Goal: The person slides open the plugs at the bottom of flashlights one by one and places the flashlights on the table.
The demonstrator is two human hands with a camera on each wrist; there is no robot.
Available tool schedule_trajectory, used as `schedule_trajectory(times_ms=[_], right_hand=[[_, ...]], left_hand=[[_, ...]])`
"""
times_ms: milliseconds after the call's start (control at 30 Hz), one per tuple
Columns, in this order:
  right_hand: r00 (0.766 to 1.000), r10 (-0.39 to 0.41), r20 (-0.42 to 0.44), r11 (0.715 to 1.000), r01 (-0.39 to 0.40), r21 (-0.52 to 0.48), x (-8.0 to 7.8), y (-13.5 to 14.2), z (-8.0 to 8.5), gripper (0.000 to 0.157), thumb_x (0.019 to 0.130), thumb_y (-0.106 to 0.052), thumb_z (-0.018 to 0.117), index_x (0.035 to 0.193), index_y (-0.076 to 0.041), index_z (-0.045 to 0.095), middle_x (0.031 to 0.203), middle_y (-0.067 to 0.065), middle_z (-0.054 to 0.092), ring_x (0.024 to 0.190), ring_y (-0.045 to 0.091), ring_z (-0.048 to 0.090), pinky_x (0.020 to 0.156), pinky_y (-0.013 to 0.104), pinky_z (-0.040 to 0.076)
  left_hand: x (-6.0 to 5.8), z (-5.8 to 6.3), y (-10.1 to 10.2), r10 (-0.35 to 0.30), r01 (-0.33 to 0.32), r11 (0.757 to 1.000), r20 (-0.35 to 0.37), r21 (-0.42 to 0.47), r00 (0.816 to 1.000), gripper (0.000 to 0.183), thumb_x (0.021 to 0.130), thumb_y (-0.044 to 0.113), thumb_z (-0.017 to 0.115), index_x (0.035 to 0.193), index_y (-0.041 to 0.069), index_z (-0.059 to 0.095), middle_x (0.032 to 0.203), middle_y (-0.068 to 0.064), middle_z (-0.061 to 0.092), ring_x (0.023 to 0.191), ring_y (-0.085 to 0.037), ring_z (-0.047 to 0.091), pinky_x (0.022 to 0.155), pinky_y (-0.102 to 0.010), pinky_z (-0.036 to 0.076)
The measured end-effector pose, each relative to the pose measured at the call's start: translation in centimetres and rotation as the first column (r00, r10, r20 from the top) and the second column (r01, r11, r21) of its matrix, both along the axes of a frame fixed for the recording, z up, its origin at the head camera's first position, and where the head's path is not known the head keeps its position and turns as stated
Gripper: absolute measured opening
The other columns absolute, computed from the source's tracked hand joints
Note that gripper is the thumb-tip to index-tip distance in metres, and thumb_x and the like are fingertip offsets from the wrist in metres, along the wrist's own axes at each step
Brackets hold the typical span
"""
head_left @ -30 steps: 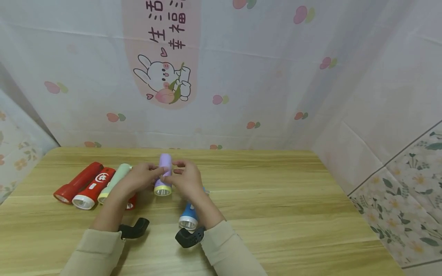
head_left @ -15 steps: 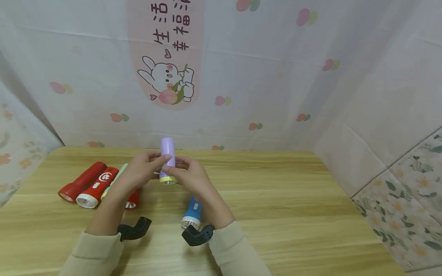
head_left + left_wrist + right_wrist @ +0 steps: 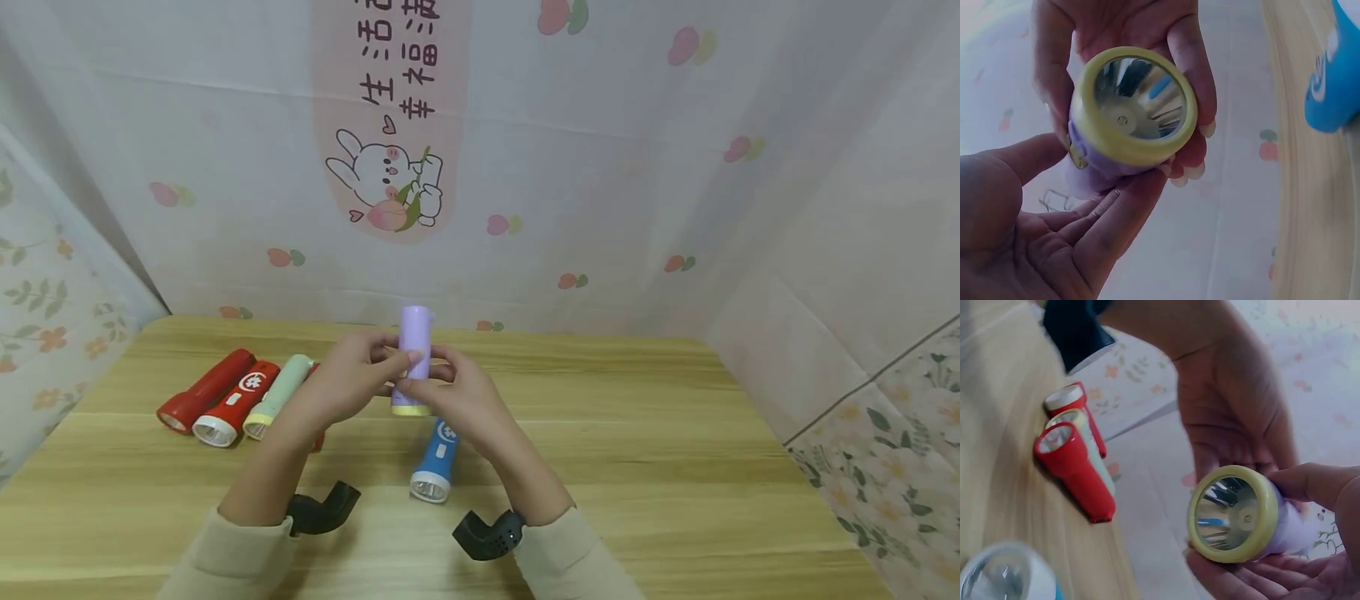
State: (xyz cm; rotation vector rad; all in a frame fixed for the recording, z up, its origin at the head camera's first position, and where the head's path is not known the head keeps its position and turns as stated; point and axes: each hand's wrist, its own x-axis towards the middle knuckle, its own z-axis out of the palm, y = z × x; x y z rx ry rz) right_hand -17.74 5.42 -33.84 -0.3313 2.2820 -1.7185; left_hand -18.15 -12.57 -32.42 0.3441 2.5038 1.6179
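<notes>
**Lilac cylindrical flashlight with yellow rim (image 3: 415, 337) being held in both hands**

The flashlight is being held above the wood-grain tabletop (image 3: 600, 433), rimmed end lowermost, its barrel being clamped by the fingers of the left hand (image 3: 352, 375) and the right hand (image 3: 467, 396). Below, a blue flashlight with white head (image 3: 437, 457) is being carried by the tabletop. Farther left, a plain red flashlight (image 3: 210, 388), a white-headed red flashlight (image 3: 242, 398) and a mint-green flashlight (image 3: 282, 390) are being borne side by side; another red flashlight (image 3: 1082, 481) is being partly hidden by the left forearm (image 3: 273, 471) in the head view.
</notes>
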Motion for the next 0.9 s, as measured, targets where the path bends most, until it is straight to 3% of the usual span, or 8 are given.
schedule_trajectory(times_ms=[233,467,567,733,900], right_hand=[[0.999,-0.020,-0.044,1.000,0.020,-0.014,1.3,2.0,0.4,0.067,0.088,-0.030,0.078,0.147,-0.019,0.049,0.135,0.008,0.067,0.114,0.028,0.071,0.095,0.043,0.059],[0.993,-0.024,-0.111,1.000,0.022,-0.022,2.8,3.0,1.5,0.059,0.087,-0.020,0.077,0.141,-0.015,0.053,0.132,0.009,0.068,0.107,0.024,0.074,0.090,0.038,0.061],[0.990,-0.043,-0.136,0.999,0.042,-0.009,3.4,3.4,1.8,0.058,0.086,-0.018,0.078,0.139,-0.016,0.054,0.128,0.009,0.071,0.111,0.024,0.073,0.094,0.039,0.060],[0.976,-0.046,-0.214,0.999,0.049,0.006,4.0,3.8,2.1,0.056,0.085,-0.012,0.078,0.136,-0.014,0.055,0.122,0.009,0.074,0.112,0.025,0.072,0.098,0.040,0.058],[0.954,-0.015,-0.299,0.999,0.024,0.028,4.6,3.9,2.1,0.056,0.084,-0.008,0.080,0.134,-0.017,0.055,0.121,0.005,0.073,0.110,0.019,0.072,0.097,0.033,0.058]], left_hand=[[1.3,0.9,1.2,-0.005,0.005,1.000,-0.017,0.027,1.000,0.056,0.098,0.027,0.067,0.143,-0.002,0.050,0.124,-0.021,0.069,0.112,-0.031,0.071,0.086,-0.041,0.063],[3.0,2.4,2.1,0.028,-0.041,0.992,-0.108,-0.121,0.994,0.043,0.095,0.037,0.071,0.128,0.010,0.064,0.118,-0.006,0.071,0.102,-0.025,0.068,0.074,-0.034,0.059],[3.7,2.8,2.4,0.040,-0.059,0.990,-0.144,-0.129,0.989,0.044,0.094,0.040,0.071,0.128,0.012,0.064,0.118,-0.002,0.071,0.105,-0.022,0.067,0.078,-0.035,0.058],[4.6,3.4,2.9,0.081,-0.100,0.992,-0.218,-0.077,0.972,0.048,0.094,0.039,0.071,0.135,0.017,0.061,0.119,0.000,0.069,0.112,-0.019,0.064,0.089,-0.038,0.060],[5.5,3.9,3.1,0.099,-0.098,0.995,-0.246,0.014,0.964,0.044,0.095,0.035,0.072,0.134,0.019,0.062,0.120,0.001,0.069,0.112,-0.018,0.065,0.088,-0.038,0.061]])
